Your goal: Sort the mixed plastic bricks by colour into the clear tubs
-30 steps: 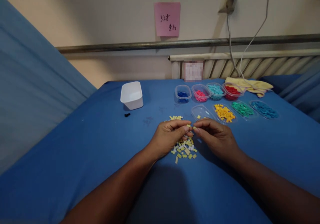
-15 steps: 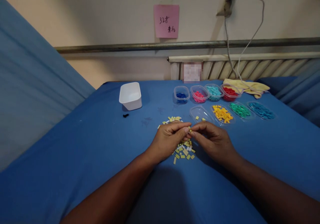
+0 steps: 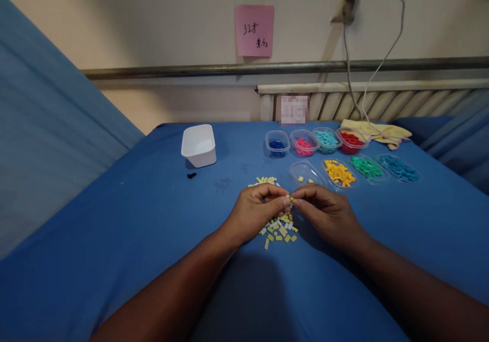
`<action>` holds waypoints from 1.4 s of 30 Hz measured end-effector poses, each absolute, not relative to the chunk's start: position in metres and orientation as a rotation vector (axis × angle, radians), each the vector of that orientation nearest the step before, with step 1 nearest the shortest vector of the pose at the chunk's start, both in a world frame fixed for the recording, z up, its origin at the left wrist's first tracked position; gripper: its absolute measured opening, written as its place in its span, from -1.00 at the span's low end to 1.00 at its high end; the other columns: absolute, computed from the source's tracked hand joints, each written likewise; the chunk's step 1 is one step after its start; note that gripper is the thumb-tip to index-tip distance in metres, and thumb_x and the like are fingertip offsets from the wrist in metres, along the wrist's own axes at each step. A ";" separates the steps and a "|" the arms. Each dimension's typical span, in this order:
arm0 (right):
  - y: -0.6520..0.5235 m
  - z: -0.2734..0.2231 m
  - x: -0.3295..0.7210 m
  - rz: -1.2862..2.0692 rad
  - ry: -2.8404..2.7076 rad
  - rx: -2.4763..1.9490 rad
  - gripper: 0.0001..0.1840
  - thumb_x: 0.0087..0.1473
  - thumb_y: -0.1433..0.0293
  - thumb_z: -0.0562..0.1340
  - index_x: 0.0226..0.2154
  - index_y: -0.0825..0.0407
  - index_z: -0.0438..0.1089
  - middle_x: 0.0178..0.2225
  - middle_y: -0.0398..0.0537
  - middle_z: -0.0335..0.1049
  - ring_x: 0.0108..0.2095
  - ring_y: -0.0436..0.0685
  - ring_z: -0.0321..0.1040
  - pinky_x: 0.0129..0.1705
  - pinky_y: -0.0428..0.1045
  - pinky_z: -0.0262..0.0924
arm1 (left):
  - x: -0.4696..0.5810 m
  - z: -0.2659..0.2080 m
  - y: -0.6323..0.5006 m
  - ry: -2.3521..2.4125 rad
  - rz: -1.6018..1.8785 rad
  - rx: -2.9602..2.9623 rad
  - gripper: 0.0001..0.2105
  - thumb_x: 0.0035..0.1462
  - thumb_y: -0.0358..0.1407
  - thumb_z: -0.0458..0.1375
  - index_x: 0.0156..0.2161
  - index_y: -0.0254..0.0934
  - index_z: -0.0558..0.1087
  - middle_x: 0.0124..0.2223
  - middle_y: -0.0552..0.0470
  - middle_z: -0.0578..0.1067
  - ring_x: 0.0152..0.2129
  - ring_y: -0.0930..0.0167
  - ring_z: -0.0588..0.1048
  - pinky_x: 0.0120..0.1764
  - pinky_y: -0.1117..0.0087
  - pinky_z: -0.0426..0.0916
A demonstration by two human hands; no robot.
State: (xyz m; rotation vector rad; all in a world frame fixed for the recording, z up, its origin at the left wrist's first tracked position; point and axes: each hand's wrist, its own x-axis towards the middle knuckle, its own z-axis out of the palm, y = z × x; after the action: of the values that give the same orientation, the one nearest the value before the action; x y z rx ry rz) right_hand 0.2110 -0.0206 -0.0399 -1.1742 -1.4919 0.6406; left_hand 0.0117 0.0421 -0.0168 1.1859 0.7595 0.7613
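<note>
Between the fingertips of both hands is a small pale yellow toy brick, mostly covered by the fingers. My left hand pinches it from the left, thumb against forefinger. From the right, my right hand pinches it too, its fingertips touching those of the left. Below and behind the hands lies a loose pile of pale yellow and white bricks, partly hidden by the left hand. Just beyond the right hand, a clear tub holds a few pale yellow bricks.
Clear tubs of dark blue, pink, turquoise and red bricks stand at the back. Nearer are tubs of orange-yellow, green and teal bricks. A white bin, a small black piece and a yellow cloth lie about on the blue-covered table.
Both hands stay together over the pile, with only slight shifts of the fingers around the small brick. The rest of the scene looks the same.
</note>
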 end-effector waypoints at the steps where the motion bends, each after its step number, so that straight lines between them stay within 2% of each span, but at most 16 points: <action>1: -0.021 -0.039 0.211 0.640 -1.488 -1.177 -0.90 0.32 0.27 0.38 -0.19 -0.09 0.63 -0.22 -0.08 0.65 -0.22 0.14 0.56 -0.11 0.06 0.44 | 0.011 -0.017 0.042 0.772 0.762 1.206 -0.65 0.05 -0.14 0.55 -0.17 -0.35 0.65 -0.32 -0.04 0.66 -0.40 0.47 0.59 -0.26 0.46 0.49; 5: -0.020 -0.037 0.210 0.651 -1.492 -1.178 -0.89 0.32 0.26 0.38 -0.21 -0.10 0.64 -0.24 -0.09 0.64 -0.24 0.14 0.55 -0.10 0.08 0.46 | 0.010 -0.015 0.042 0.803 0.767 1.275 -0.70 0.08 -0.16 0.54 -0.18 -0.33 0.69 -0.33 -0.04 0.66 -0.45 0.48 0.55 -0.32 0.47 0.45; 9: -0.018 -0.035 0.208 0.684 -1.451 -1.141 -0.91 0.28 0.26 0.41 -0.25 -0.11 0.65 -0.26 -0.10 0.64 -0.23 0.14 0.55 -0.09 0.08 0.47 | 0.010 -0.015 0.040 0.798 0.788 1.320 -0.71 0.12 -0.15 0.51 -0.13 -0.29 0.74 -0.27 -0.06 0.67 -0.39 0.45 0.57 -0.25 0.43 0.50; 12: -0.017 -0.035 0.206 0.817 -1.345 -1.126 -0.88 0.23 0.22 0.45 -0.25 -0.10 0.66 -0.29 -0.11 0.66 -0.28 0.13 0.57 -0.16 0.07 0.50 | 0.010 -0.013 0.038 0.802 0.794 1.347 -0.72 0.15 -0.16 0.48 -0.10 -0.27 0.75 -0.21 -0.09 0.69 -0.34 0.42 0.60 -0.19 0.39 0.53; 19: -0.015 -0.032 0.204 0.997 -1.201 -1.144 -0.73 0.09 0.11 0.54 -0.32 -0.06 0.67 -0.36 -0.09 0.66 -0.35 0.12 0.56 -0.26 0.04 0.49 | 0.012 -0.008 0.036 0.821 0.815 1.340 -0.75 0.10 -0.17 0.49 -0.21 -0.32 0.73 -0.30 -0.08 0.66 -0.40 0.43 0.57 -0.26 0.40 0.51; 27: -0.016 -0.030 0.203 1.054 -1.162 -1.164 -0.67 0.03 0.06 0.57 -0.37 -0.05 0.63 -0.39 -0.10 0.64 -0.38 0.10 0.54 -0.29 0.01 0.48 | 0.011 -0.011 0.037 0.789 0.715 1.257 -0.69 0.09 -0.13 0.51 -0.19 -0.35 0.70 -0.34 -0.08 0.66 -0.41 0.44 0.59 -0.26 0.42 0.51; 30: -0.014 -0.032 0.203 1.060 -1.161 -1.143 -0.64 0.05 0.04 0.55 -0.36 -0.04 0.59 -0.40 -0.10 0.63 -0.38 0.09 0.53 -0.30 0.01 0.47 | 0.014 -0.011 0.036 0.801 0.742 1.238 -0.67 0.10 -0.11 0.51 -0.18 -0.36 0.70 -0.32 -0.08 0.66 -0.41 0.44 0.59 -0.23 0.40 0.53; 33: -0.012 -0.035 0.205 1.043 -1.189 -1.107 -0.69 0.12 0.07 0.52 -0.30 -0.05 0.61 -0.35 -0.10 0.64 -0.34 0.10 0.55 -0.24 0.03 0.49 | 0.017 -0.010 0.036 0.833 0.775 1.206 -0.66 0.10 -0.12 0.51 -0.13 -0.34 0.70 -0.31 -0.07 0.67 -0.38 0.44 0.61 -0.20 0.40 0.54; 38: -0.012 -0.040 0.206 0.996 -1.239 -1.102 -0.77 0.20 0.15 0.48 -0.17 -0.07 0.65 -0.29 -0.09 0.67 -0.28 0.11 0.58 -0.19 0.04 0.50 | 0.019 -0.013 0.038 0.847 0.785 1.200 -0.67 0.05 -0.14 0.53 -0.18 -0.34 0.66 -0.35 -0.04 0.64 -0.42 0.46 0.58 -0.26 0.42 0.51; 42: -0.014 -0.039 0.207 0.912 -1.339 -1.113 -0.80 0.22 0.18 0.46 -0.16 -0.08 0.65 -0.24 -0.07 0.68 -0.25 0.15 0.61 -0.15 0.07 0.51 | 0.021 -0.017 0.040 0.834 0.795 1.240 -0.67 0.06 -0.15 0.51 -0.19 -0.34 0.60 -0.36 -0.02 0.61 -0.45 0.45 0.57 -0.30 0.41 0.48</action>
State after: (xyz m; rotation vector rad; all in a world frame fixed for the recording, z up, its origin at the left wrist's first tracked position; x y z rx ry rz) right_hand 0.2065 -0.0140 -0.0392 -1.1125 -1.3386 0.9117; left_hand 0.0208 0.0400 -0.0173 1.2397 0.8343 0.7951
